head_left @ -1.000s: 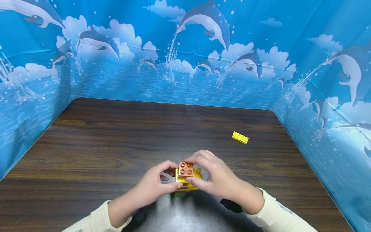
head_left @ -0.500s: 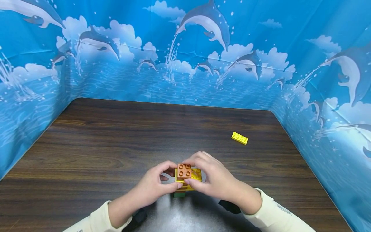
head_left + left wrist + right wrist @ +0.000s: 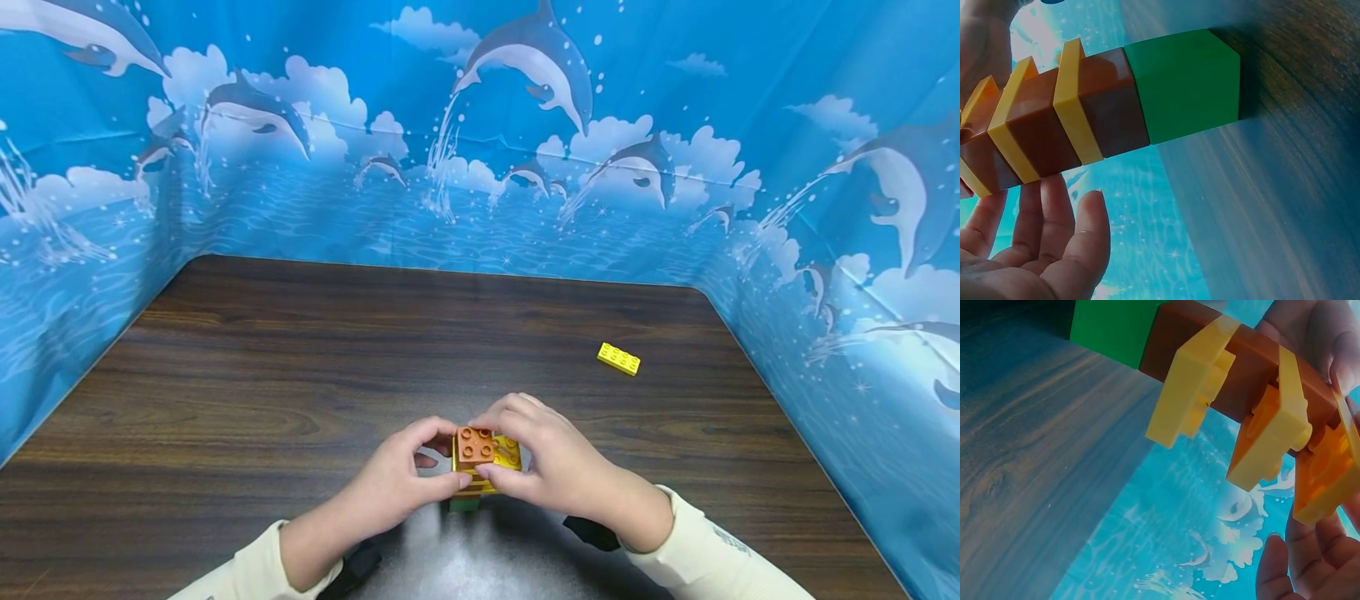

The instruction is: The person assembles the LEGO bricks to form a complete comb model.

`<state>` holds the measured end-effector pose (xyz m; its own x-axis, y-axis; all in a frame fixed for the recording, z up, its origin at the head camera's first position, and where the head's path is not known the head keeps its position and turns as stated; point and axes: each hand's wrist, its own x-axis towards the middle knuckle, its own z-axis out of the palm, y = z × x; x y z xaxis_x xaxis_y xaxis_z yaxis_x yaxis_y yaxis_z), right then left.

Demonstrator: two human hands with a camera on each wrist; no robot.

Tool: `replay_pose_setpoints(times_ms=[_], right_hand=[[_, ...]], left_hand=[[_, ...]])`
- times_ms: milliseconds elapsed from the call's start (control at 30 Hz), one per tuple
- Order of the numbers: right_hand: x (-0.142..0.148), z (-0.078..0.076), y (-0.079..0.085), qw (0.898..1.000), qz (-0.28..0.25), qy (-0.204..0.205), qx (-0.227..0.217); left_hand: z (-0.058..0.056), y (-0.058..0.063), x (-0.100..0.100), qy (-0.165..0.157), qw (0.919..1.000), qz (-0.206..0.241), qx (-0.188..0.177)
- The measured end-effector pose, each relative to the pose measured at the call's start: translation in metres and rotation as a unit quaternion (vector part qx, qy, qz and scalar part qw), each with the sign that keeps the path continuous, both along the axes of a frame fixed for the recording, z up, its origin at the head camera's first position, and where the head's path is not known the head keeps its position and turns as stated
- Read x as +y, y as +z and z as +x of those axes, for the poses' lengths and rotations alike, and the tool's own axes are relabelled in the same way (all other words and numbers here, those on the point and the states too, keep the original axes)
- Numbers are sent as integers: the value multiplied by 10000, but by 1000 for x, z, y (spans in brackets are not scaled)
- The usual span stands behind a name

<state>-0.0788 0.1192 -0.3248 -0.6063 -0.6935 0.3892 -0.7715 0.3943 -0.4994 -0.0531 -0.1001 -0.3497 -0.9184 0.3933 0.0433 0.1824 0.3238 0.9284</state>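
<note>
A tower of toy building bricks stands upright before me, on a green brick (image 3: pixel 1188 87) that rests on the table. Brown bricks (image 3: pixel 1194 337) alternate with yellow plates (image 3: pixel 1077 103) above it; the plates jut out to the right. My left hand (image 3: pixel 405 479) holds the tower near its top, thumb in front and fingers behind. On top, over the left end of the uppermost yellow plate (image 3: pixel 511 454), is an orange-brown brick (image 3: pixel 475 447), pinched between the thumb and fingers of my right hand (image 3: pixel 558 458). Whether it is fully seated cannot be seen.
A loose yellow plate (image 3: pixel 618 358) lies farther back on the right of the dark wooden table (image 3: pixel 300 350). A blue dolphin-print curtain (image 3: pixel 337 208) borders the table's back and sides.
My right hand has moved the orange-brown brick slightly left and down, to the left end of the top yellow plate. The left hand keeps its hold almost unmoved.
</note>
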Motion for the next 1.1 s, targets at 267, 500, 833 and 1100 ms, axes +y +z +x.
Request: replay_pose_setpoints(times_ms=[267,500,833,1100], right_hand=[[0,-1,2,9999,107,46,97],[0,-2,3,9996,224,40,164],[-1,-2,5,9995,266,28,157],[-2,-2,8,9989,421,14,193]], left_hand=[[4,7,0,140,9998,147,45],[7,10,2,290,9983,457,208],[8,10,5,420,9965,587,417],[7,9,4,347,9958,785,305]])
